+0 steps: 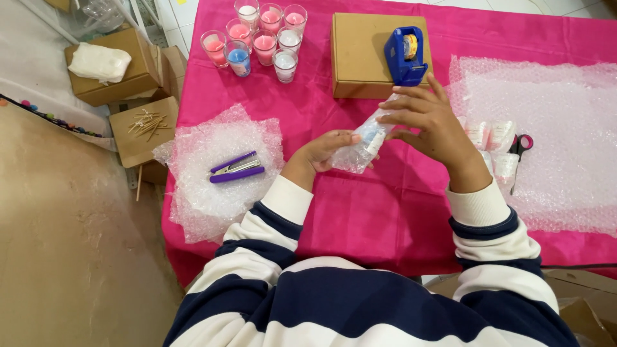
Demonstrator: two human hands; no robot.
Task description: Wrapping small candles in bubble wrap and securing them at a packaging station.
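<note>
Looking down from the head camera, I see my left hand [324,151] closed around the lower end of a bubble-wrapped bundle [366,138], held above the pink tablecloth [360,212]. My right hand [427,119] lies over its top, fingers half-curled, hiding that end. Inside is possibly a glass candle; the wrap blurs it. A blue tape dispenser [405,54] sits just behind.

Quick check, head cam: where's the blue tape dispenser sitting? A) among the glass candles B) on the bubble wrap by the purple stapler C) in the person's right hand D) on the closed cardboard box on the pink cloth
D: the blue tape dispenser stands on the closed cardboard box, just beyond the right hand, which with the left hand holds a bubble-wrapped item.
</note>
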